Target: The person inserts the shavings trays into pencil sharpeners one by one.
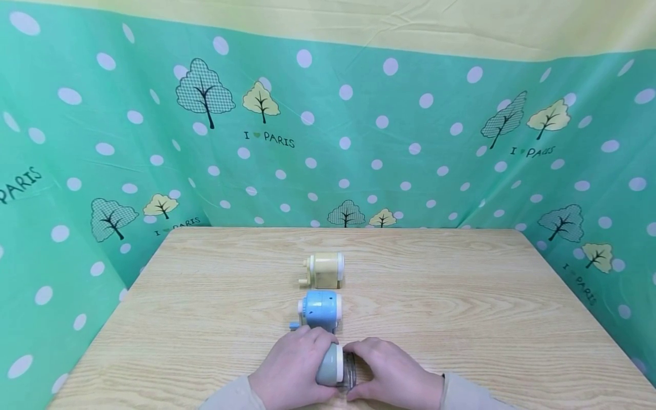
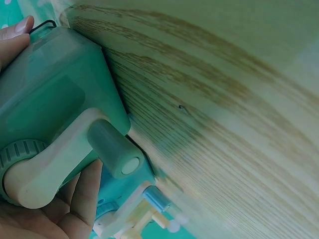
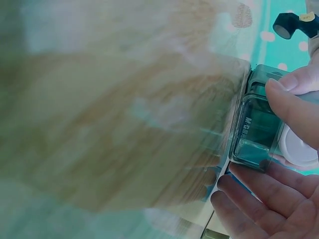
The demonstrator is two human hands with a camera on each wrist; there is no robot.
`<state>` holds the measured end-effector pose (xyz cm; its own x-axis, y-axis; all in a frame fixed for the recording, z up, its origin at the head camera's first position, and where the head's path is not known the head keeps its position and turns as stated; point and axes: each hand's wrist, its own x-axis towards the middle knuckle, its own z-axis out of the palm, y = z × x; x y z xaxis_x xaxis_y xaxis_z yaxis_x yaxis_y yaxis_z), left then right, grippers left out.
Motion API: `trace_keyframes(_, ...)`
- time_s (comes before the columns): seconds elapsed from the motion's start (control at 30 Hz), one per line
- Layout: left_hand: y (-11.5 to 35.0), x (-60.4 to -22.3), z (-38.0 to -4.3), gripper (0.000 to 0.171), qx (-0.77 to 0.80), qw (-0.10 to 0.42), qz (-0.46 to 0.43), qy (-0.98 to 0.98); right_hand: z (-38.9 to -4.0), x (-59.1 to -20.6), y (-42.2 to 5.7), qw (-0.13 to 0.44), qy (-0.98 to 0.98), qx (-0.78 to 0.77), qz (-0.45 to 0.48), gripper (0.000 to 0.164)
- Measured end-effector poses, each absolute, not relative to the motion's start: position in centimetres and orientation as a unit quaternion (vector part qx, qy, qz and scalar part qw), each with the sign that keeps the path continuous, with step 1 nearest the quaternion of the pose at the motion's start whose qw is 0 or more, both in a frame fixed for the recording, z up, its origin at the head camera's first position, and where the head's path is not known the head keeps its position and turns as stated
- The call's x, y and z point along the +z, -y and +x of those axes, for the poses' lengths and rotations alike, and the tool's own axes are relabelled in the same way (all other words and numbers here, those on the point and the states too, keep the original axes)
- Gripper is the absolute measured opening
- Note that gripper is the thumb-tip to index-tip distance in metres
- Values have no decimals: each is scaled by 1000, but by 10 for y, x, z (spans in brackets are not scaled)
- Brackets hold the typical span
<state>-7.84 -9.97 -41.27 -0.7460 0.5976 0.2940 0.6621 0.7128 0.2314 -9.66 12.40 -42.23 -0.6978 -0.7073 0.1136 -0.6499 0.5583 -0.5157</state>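
A grey-green crank pencil sharpener [image 1: 329,366] sits at the near side of the table. My left hand [image 1: 297,367] grips its body from the left, with fingers over the top and thumb low on the near side. In the left wrist view its pale crank [image 2: 65,159] with a green knob faces the camera. At its right end a clear shavings drawer [image 1: 350,370] juts out past the white front. My right hand [image 1: 392,373] pinches this drawer between thumb and fingers; lettering shows on it in the right wrist view.
Just beyond my left hand stands a blue crank sharpener [image 1: 321,307], close to the green one. Farther back is a yellow one [image 1: 326,270], lined up with it. The wood-grain table [image 1: 461,296] reaches back to a green dotted curtain [image 1: 359,131].
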Motion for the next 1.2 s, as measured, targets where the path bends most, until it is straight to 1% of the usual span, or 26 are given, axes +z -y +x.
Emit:
trace_keyframes(0.27,100,-411,-78,58,-165,94,-341,921,-98,-423,-123,66,-880,-273,-383,68)
trace_keyframes(0.5,101,-412,-79,58,-166,119,-350,914,-98,-423,-120,53,-878,-274,-388,67)
trace_keyframes(0.6,101,-413,-79,58,-166,121,-352,913,-98,-423,-120,49,-877,-274,-392,68)
trace_keyframes(0.93,101,-413,-79,58,-167,105,-350,916,-97,-424,-120,52,-880,-271,-386,73)
trace_keyframes(1.2,101,-413,-79,57,-170,118,-355,912,-97,-424,-119,53,-879,-273,-388,72)
